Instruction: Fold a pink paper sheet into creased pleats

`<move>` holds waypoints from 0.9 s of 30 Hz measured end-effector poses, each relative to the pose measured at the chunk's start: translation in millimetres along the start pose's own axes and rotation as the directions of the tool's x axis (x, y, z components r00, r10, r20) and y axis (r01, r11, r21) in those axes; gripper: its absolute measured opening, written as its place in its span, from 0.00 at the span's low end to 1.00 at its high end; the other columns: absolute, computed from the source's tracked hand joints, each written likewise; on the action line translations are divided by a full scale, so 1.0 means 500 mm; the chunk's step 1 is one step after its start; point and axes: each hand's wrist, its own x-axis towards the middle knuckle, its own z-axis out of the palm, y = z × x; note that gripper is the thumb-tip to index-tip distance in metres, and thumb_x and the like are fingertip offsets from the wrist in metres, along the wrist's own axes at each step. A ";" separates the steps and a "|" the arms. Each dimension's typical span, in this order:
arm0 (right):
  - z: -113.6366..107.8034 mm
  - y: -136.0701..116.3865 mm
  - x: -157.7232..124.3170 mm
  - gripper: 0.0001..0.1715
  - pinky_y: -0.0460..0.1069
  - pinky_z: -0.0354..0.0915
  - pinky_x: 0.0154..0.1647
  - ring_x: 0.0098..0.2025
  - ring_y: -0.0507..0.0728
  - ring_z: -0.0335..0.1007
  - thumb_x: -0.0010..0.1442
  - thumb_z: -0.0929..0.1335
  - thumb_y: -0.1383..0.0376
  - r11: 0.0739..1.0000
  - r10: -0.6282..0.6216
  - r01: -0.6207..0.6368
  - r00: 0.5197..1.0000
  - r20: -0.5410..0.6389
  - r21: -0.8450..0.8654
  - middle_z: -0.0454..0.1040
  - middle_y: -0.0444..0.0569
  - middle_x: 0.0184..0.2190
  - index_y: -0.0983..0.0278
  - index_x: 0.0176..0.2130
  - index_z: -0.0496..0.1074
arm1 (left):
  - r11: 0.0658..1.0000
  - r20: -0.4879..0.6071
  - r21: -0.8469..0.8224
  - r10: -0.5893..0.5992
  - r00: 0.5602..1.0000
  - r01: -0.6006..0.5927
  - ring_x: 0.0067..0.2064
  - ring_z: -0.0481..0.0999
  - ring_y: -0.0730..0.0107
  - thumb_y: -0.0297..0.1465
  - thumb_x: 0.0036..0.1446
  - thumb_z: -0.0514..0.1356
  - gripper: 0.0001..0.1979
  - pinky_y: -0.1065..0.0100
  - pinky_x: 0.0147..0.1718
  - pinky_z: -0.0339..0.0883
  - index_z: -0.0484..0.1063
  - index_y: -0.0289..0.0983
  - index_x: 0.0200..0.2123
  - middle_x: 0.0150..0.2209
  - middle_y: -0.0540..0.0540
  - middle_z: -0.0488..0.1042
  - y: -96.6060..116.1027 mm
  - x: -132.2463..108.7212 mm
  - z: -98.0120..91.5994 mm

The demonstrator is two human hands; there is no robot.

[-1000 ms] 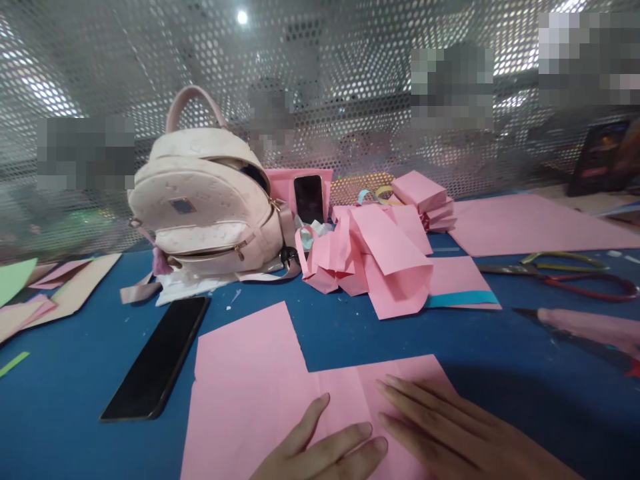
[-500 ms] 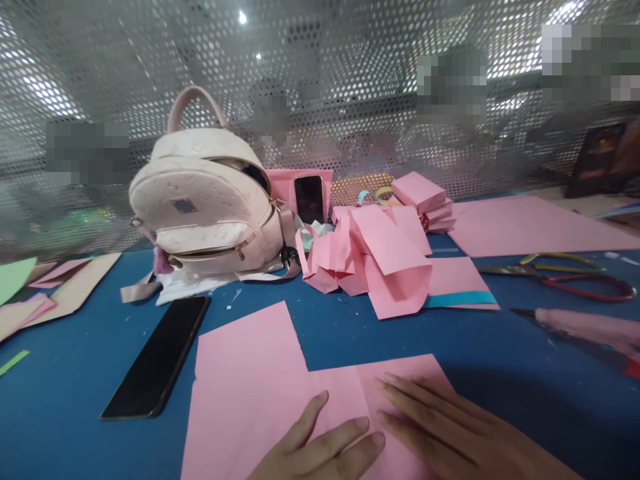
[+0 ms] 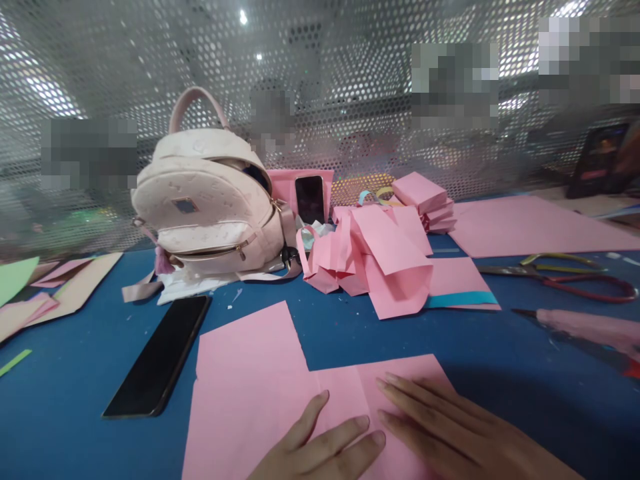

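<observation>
A pink paper sheet (image 3: 250, 373) with a cut-out corner and creases lies on the blue table (image 3: 500, 373) right in front of me. My left hand (image 3: 325, 450) rests flat on its near edge, fingers stretched out and thumb raised apart. My right hand (image 3: 440, 427) lies flat on the sheet's right part, fingers extended and pressing the paper down. Neither hand holds anything.
A black phone (image 3: 160, 357) lies left of the sheet. Behind stand a pale pink backpack (image 3: 205, 207), a second phone (image 3: 310, 199), folded pink paper bags (image 3: 385, 260) and pink blocks (image 3: 423, 197). Scissors (image 3: 565, 277) and a pink-wrapped tool (image 3: 585, 327) lie at right. Perforated metal screen behind.
Almost nothing: both hands stay flat on the pink sheet; the view shifted very slightly.
</observation>
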 end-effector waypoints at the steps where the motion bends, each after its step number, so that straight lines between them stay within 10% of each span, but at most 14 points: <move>1: -0.003 0.004 -0.001 0.41 0.58 0.64 0.64 0.66 0.62 0.61 0.62 0.62 0.71 1.000 -0.016 0.015 1.000 0.021 0.005 0.61 0.49 0.67 0.58 0.71 0.51 | 1.000 -0.001 0.003 -0.003 1.000 0.003 0.66 0.64 0.74 0.38 0.70 0.56 0.12 0.54 0.68 0.47 0.76 0.51 0.51 0.57 0.60 0.74 0.001 0.000 0.001; 27: -0.006 0.024 -0.007 0.40 0.56 0.68 0.60 0.65 0.62 0.61 0.64 0.63 0.67 0.987 -0.138 0.148 0.979 0.148 -0.059 0.58 0.51 0.68 0.62 0.71 0.50 | 1.000 -0.006 -0.010 -0.004 1.000 0.004 0.64 0.66 0.74 0.36 0.69 0.57 0.11 0.53 0.68 0.46 0.76 0.49 0.51 0.58 0.58 0.73 0.003 0.000 -0.002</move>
